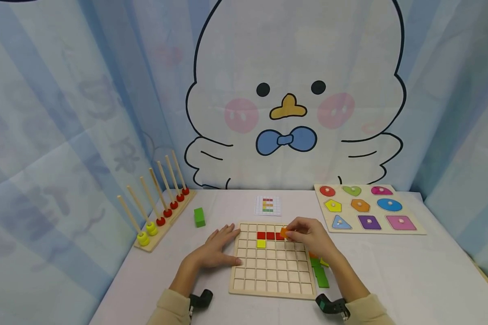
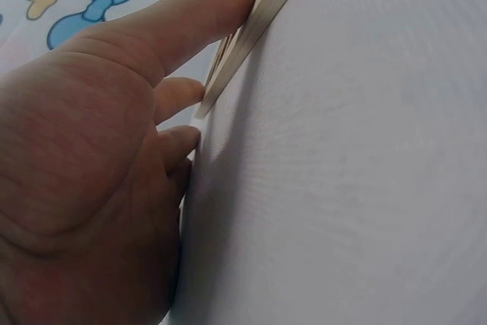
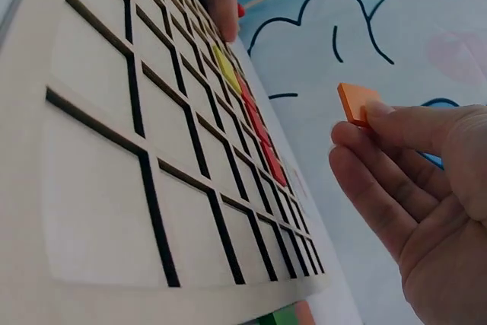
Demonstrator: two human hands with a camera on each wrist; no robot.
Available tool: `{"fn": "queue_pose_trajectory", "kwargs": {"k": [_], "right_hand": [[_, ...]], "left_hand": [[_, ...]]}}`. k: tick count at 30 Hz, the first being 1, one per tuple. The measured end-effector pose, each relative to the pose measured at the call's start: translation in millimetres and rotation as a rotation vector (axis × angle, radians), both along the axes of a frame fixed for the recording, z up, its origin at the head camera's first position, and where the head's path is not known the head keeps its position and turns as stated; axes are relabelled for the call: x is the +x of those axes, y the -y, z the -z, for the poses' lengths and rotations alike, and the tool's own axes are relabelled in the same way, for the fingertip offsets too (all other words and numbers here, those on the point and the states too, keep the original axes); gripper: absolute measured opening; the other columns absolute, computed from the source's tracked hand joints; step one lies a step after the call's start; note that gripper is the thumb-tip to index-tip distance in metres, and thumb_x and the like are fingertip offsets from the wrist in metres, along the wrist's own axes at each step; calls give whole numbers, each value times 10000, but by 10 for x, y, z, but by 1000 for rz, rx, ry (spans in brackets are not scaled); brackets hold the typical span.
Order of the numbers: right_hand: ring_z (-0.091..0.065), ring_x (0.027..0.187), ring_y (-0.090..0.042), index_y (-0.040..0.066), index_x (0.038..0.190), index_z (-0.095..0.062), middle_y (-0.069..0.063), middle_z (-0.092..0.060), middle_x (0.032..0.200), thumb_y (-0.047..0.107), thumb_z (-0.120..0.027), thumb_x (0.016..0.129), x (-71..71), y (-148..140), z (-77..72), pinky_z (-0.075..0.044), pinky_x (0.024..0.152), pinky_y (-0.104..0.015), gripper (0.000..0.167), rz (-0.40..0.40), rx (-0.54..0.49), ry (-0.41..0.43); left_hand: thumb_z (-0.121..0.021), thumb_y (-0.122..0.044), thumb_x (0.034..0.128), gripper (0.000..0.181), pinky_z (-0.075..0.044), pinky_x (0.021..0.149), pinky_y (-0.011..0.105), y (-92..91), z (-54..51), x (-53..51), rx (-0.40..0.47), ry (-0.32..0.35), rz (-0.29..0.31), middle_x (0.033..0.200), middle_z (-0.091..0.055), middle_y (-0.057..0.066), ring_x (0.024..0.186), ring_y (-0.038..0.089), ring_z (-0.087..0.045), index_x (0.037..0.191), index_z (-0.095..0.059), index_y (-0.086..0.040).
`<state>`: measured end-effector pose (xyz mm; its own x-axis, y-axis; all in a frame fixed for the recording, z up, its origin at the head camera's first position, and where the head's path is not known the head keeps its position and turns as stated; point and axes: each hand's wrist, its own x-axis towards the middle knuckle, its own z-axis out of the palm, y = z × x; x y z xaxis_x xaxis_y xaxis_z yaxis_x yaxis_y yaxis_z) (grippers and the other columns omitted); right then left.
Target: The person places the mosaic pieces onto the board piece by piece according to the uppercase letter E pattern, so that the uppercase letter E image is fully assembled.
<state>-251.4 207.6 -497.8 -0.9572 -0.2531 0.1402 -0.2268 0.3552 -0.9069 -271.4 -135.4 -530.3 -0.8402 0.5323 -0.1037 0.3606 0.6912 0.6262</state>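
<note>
A wooden grid board (image 1: 272, 295) lies on the table, with a row of three red tiles (image 1: 270, 235) and one yellow tile (image 1: 261, 244) under the leftmost red one. My right hand (image 1: 315, 237) pinches an orange tile (image 1: 283, 232) between thumb and finger, raised above the board near the right end of the red row; the right wrist view shows the orange tile (image 3: 358, 103) clear of the grid. My left hand (image 1: 213, 250) rests at the board's left edge, fingers extended, the thumb touching the wooden edge (image 2: 266, 17) in the left wrist view.
Green tiles (image 1: 320, 274) and other loose pieces lie right of the board. A green block (image 1: 199, 217) and a rod stacker (image 1: 162, 223) stand to the left. Behind the board is a small pattern card (image 1: 268, 206); a shape puzzle (image 1: 368, 225) lies at the back right.
</note>
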Motion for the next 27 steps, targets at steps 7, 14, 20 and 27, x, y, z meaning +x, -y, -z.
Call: {"fn": "queue_pose_trajectory", "kwargs": {"k": [7,14,20,27], "right_hand": [[-730,826,-314,39,1056,-760,-143,-770,990,146,-746,964,12,169,64,-629,759,-243,142,-40,-21,-7],[-715,802,-204,28,1061,-769,-137,-764,1010,121,-750,956,34,333,123,-619,732,-218,141,-42,-38,12],[-679,799,-169,104,1050,-782,-69,-768,1023,134,-754,957,34,452,183,-587,713,-187,102,-63,2,24],[-637,775,-138,141,1031,-790,-6,-752,977,159,-764,951,71,535,236,-553,680,-200,86,-96,77,11]], "left_hand": [[-780,-584,839,981,-25,1323,552,6,1,-2,-3,6,2,1752,-186,66,1640,285,-77,1636,-354,-204],[-779,-582,844,974,-28,1323,554,3,1,1,-4,7,4,1752,-185,64,1640,289,-79,1635,-355,-203],[-774,-578,851,968,-32,1321,561,4,-7,-3,-4,0,8,1751,-186,78,1638,301,-82,1635,-355,-193],[-775,-580,852,974,-30,1319,568,9,-23,-3,-1,11,10,1751,-178,86,1638,311,-75,1637,-349,-189]]}}
